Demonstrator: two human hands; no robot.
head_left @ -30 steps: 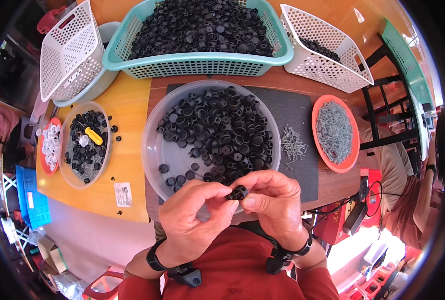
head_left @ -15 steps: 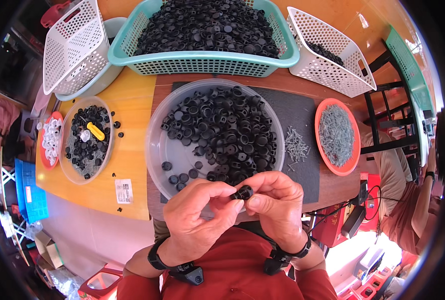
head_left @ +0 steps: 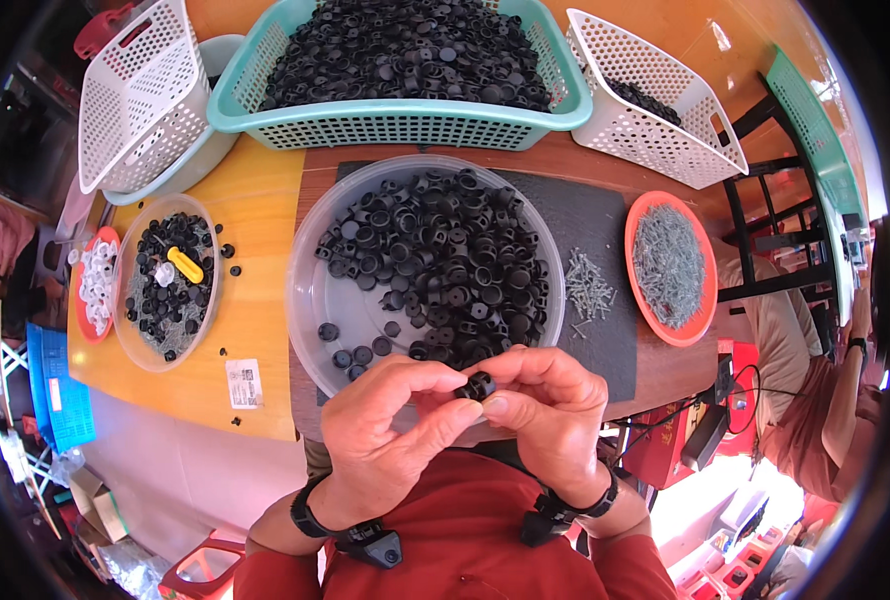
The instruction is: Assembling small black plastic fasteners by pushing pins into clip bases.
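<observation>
Black part (head_left: 478, 386), held between the hands above the near rim of the large tub. Compared with the preceding half second, the part appears slightly rolled, a different side facing up; the grip is otherwise much the same, and the general shift of the surroundings is mostly that of the camera. The change suggests a small adjustment by the fingers, with handling of this one piece still under way.

From left to right: white pieces (head_left: 97, 285) lie at the counter's (head_left: 265, 215) edge, partly covered by the rim of the small tub (head_left: 140, 343). In that tub a yellow handle (head_left: 185, 265) rests on mixed black and clear pieces; any shaft is hard to make out. The left hand (head_left: 375, 425) pinches the part's left side between thumb and forefinger, its other fingers curled and partly hidden. The large tub (head_left: 350, 305) contains similar parts, its near rim masked by the hands. The right hand (head_left: 553, 420) closes thumb and fingertips on the part's right side. The part's underside and ends are covered; whether it consists of one piece or two, or contains a screw, cannot be told. Loose screws (head_left: 589, 285) lie on the dark mat (head_left: 610, 355); beyond, more fill the orange dish (head_left: 710, 293), individually indistinct.
</observation>
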